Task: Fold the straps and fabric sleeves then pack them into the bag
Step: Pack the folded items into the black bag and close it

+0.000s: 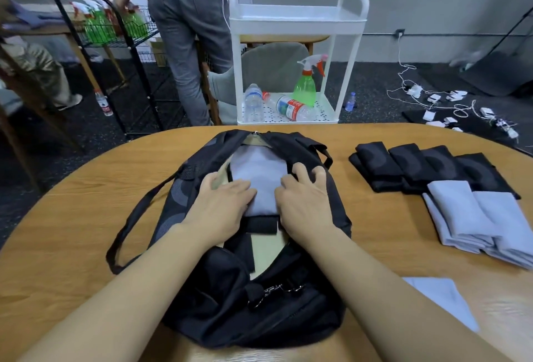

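The bag [219, 304] is matt black woven cloth with small shiny metal zip pulls [284, 289]; the sleeve [261, 177] inside it is soft pale-grey fabric; the folded straps [418, 165] look smooth, dark cloth; the table [86, 208] is wood-grain with a satin sheen; the cart [297, 19] is glossy white plastic

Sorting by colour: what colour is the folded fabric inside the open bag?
Pale lavender-grey folded fabric, clearest in the head view.
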`<state>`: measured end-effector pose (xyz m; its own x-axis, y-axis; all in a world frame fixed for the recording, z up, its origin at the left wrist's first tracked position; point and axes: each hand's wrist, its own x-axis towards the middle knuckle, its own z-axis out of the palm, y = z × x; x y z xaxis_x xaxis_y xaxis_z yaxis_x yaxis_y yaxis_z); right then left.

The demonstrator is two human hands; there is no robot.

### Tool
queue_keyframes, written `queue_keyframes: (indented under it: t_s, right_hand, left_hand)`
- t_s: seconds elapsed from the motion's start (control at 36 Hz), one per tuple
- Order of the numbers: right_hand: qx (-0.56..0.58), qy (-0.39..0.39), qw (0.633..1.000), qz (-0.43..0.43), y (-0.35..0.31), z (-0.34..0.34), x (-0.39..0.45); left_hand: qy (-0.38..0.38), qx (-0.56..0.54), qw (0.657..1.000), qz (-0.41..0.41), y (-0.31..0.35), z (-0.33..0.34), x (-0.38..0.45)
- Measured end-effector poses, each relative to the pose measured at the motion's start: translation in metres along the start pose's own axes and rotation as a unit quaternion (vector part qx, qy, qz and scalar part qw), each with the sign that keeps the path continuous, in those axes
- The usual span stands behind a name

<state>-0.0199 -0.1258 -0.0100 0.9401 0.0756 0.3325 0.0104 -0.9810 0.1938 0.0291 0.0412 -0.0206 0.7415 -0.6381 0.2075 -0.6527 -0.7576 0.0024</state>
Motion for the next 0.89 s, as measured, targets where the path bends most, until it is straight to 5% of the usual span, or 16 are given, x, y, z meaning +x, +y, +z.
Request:
queue_keyframes:
  t_s: [0.11,0.28,0.56,0.89]
  right_hand:
    - [0.003,-0.103,0.994,-0.022,0.004,0.002,-0.01]
    - [0.042,-0.111,0.993,-0.014,0.007,-0.003,-0.008]
    - [0.17,0.159,0.969,0.078,0.073,-0.028,-0.046]
    - [0.148,-0.102,0.93,0.32,0.16,-0.036,-0.165]
  left_hand:
    - [-0.049,0.004,0.999,-0.006,0.001,0.003,-0.004]
    - [-0.114,-0.019,0.992,-0.042,0.009,-0.017,-0.006]
    - [0.036,-0.173,0.983,-0.041,0.057,-0.041,-0.002]
    - [-0.103,-0.098,0.989,0.043,0.208,-0.015,0.004]
